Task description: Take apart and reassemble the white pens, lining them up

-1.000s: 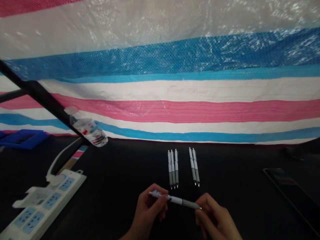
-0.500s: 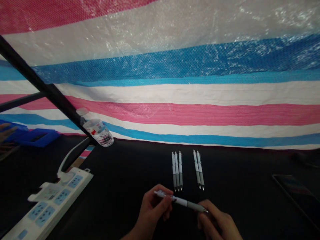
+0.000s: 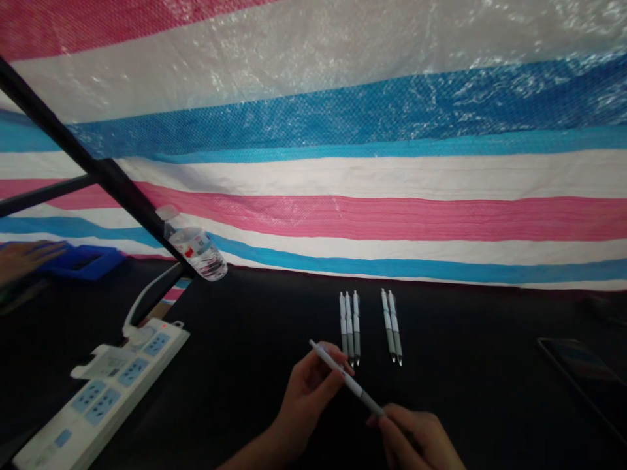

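Note:
A white pen with a grey grip (image 3: 353, 385) slants between my two hands, above the black table. My left hand (image 3: 313, 385) pinches its white upper part between thumb and fingers. At the lower end, my right hand (image 3: 416, 434) closes its fingertips around the grey grip, and the tip is hidden there. Beyond the hands lie a group of three similar pens (image 3: 349, 326) side by side and, a little to the right, a pair of pens (image 3: 392, 326). All of these point their tips toward me.
On the left lies a white power strip (image 3: 132, 372) with a plug in it. A water bottle (image 3: 203, 254) stands tilted by a black pole (image 3: 127, 192). Far left, another person's hand (image 3: 29, 258) is over a blue tray (image 3: 91, 264). A phone (image 3: 582, 372) lies at right.
The held pen has turned to a steeper slant, its clicker end raised. My right hand has shifted slightly left, its fingers now covering the tip. The other person's hand has moved over the blue tray.

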A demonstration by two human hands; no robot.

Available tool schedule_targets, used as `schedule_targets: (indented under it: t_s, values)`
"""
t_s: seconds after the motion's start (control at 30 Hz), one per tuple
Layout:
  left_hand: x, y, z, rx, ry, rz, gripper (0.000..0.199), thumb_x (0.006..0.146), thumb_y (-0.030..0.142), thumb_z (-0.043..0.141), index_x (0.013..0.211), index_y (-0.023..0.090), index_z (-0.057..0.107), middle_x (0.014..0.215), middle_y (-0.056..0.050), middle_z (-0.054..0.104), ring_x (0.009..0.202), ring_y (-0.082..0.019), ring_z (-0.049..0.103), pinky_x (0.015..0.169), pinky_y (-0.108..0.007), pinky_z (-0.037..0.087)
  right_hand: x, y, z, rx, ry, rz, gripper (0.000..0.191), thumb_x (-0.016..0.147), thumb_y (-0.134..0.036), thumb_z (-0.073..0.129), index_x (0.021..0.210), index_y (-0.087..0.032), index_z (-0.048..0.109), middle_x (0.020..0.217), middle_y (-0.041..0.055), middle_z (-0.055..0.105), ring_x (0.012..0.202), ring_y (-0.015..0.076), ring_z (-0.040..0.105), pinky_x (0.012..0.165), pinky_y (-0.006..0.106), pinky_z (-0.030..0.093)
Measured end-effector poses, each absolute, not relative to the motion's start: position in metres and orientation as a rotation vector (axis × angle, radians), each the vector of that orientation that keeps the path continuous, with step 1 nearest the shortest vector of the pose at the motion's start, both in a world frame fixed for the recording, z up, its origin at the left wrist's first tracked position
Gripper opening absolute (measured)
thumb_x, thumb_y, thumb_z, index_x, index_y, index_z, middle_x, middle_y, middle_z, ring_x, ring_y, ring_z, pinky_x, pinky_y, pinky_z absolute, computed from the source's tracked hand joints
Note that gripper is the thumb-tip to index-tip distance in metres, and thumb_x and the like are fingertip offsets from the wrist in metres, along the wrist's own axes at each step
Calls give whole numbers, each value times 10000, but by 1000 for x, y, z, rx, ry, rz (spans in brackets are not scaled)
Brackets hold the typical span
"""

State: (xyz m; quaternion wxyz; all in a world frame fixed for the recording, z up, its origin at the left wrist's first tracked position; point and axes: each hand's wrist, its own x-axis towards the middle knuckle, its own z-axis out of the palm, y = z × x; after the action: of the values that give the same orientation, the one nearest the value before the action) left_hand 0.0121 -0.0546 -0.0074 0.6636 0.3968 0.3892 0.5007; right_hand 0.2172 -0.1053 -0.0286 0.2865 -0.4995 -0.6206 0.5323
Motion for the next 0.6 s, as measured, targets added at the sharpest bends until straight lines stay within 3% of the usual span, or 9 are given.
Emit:
schedule_targets:
  t_s: [0.1,0.23,0.3,0.43,0.6]
  values:
    - [12,-50,-4,884,859,1114,269,848,352,770,1058,188,732,875,-54,718,853,-204,678,825,-325,525,216,-106,-30,-1316,-1731,1386,544,988,-631,379,1066,-206,709,603,1,628,514,144,547,500,241,357]
    - [11,-45,0,885,903,1131,603,829,322,785,1372,260,529,872,-8,679,725,-182,684,718,-337,564,217,-108,-27,-1367,-1703,1353,521,997,-592,391,1253,-218,647,636,1,662,531,155,575,514,252,378]
    - [10,-43,1,885,908,1134,628,829,309,782,1381,289,481,854,11,666,675,-172,681,673,-337,573,217,-108,-24,-1400,-1653,1320,503,994,-582,413,1258,-219,641,651,-2,666,524,147,556,515,253,378]
    - [11,-42,1,893,927,1119,462,813,307,790,1217,260,570,824,19,657,664,-173,684,652,-335,583,218,-107,-18,-1365,-1696,1359,445,994,-550,447,1199,-221,666,658,-3,673,551,148,583,528,244,399]
    - [10,-41,2,872,948,1128,648,798,296,802,1349,270,462,824,16,679,656,-178,689,640,-333,590,217,-108,-20,-1375,-1687,1301,390,1000,-515,459,1157,-243,689,650,-7,669,573,156,605,546,243,417]
